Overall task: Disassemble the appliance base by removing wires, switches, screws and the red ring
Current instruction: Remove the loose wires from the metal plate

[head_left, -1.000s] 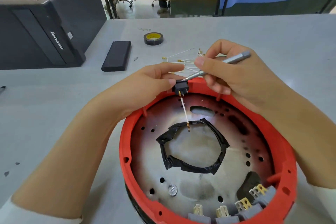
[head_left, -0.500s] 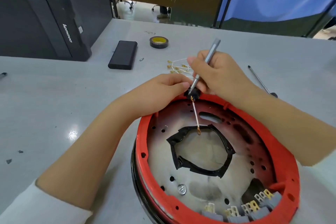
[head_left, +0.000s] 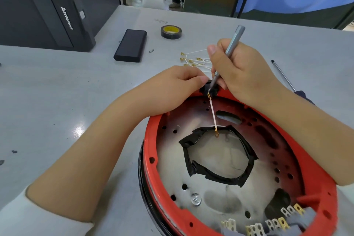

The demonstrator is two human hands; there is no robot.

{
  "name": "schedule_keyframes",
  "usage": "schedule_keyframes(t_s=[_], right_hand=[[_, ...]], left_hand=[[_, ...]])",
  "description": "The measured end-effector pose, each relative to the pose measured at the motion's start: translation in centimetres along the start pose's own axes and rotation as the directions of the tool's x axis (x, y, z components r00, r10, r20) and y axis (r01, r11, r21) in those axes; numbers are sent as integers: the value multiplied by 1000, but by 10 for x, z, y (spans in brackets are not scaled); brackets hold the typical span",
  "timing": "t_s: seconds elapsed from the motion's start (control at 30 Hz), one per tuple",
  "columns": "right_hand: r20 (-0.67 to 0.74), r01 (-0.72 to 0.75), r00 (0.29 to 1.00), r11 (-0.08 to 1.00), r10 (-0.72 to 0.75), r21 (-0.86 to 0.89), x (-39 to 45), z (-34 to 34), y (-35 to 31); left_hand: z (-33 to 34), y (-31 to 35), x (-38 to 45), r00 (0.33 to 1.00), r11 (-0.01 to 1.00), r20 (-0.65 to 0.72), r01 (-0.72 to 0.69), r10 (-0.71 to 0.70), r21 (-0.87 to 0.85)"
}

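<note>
The round appliance base lies upside down on the grey table, its red ring (head_left: 151, 151) around a perforated metal plate (head_left: 210, 193) with a black-taped central opening. A small black switch (head_left: 206, 90) sits in the ring's far rim. My left hand (head_left: 172, 90) pinches that switch from the left. My right hand (head_left: 237, 71) grips a slim grey screwdriver (head_left: 232, 44) nearly upright, its tip at the switch's terminal. One white wire (head_left: 213, 115) with gold terminals hangs from the switch onto the plate. Several grey switches (head_left: 275, 224) sit at the near rim.
Several removed white wires (head_left: 193, 60) lie beyond my hands. Further back are a black tape roll (head_left: 171, 32), a flat black box (head_left: 130, 45) and a small loose part (head_left: 151, 50). A black computer tower (head_left: 47, 5) stands far left. A second screwdriver (head_left: 283, 76) lies at right.
My right hand has swung the screwdriver from nearly flat to almost upright, tip still at the switch. The view shifted, so the base sits lower and further right. My left hand still holds the switch.
</note>
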State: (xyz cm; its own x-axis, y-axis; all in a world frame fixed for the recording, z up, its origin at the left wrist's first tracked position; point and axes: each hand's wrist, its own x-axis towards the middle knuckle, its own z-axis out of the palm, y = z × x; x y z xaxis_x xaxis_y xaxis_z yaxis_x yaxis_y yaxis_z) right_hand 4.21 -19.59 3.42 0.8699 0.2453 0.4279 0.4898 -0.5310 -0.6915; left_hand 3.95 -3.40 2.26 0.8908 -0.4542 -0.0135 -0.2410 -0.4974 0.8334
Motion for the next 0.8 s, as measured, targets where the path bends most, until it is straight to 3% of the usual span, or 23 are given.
schedule_keyframes(t_s=[0.27,0.43,0.47,0.6,0.8], right_hand=[[73,-193,979,981,193,-8,19,2,1],[63,-105,990,953,127,-284,20,8,-2],[37,-88,994,958,102,-272,18,8,-2],[-55,-138,988,989,141,60,13,2,0],[-29,-69,997,996,68,-62,11,5,0]], left_hand=[[0,1,-1,1000,1000,1,16,-16,23],[-1,2,-2,1000,1000,10,10,-10,-7],[-1,2,-2,1000,1000,15,11,-11,-5],[-1,0,-1,1000,999,-4,17,-16,42],[-1,0,0,1000,998,-12,28,-27,49]])
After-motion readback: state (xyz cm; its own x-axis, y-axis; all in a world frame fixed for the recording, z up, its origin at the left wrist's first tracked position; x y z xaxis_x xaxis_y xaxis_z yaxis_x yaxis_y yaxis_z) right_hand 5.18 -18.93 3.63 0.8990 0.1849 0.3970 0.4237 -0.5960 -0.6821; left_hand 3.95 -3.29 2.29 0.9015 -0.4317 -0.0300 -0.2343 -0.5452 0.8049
